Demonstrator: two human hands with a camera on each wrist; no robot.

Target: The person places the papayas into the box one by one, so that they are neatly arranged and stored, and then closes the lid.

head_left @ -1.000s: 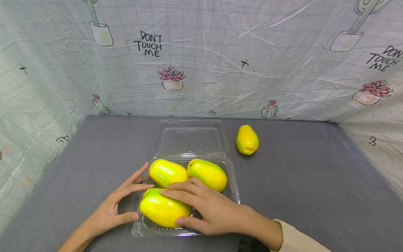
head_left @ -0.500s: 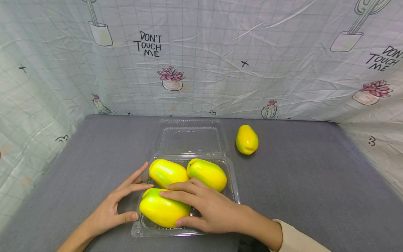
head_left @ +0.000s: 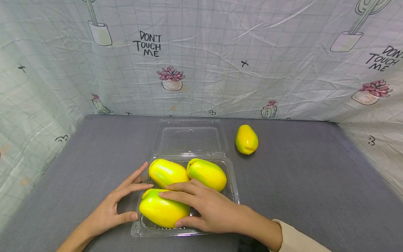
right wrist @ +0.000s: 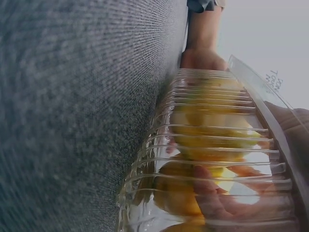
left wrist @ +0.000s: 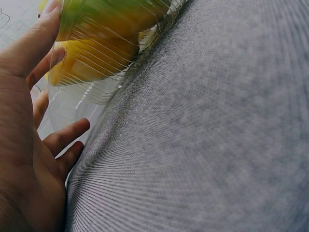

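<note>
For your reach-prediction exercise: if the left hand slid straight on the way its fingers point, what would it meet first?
The left hand points up and right; its fingers already touch the clear tray, so probably the rear-left fruit inside comes first, though depth is unclear.

We see two bare hands, the right hand point(head_left: 209, 210) trailing a cream sleeve point(head_left: 296, 239) toward five o'clock.

Head view high, looking down; wrist views table-level, sharing clear container point(head_left: 231, 178)

Grey cloth-covered table point(head_left: 315, 182) with open clear clamshell box point(head_left: 231, 182) and loose yellow mango point(head_left: 246, 139).
</note>
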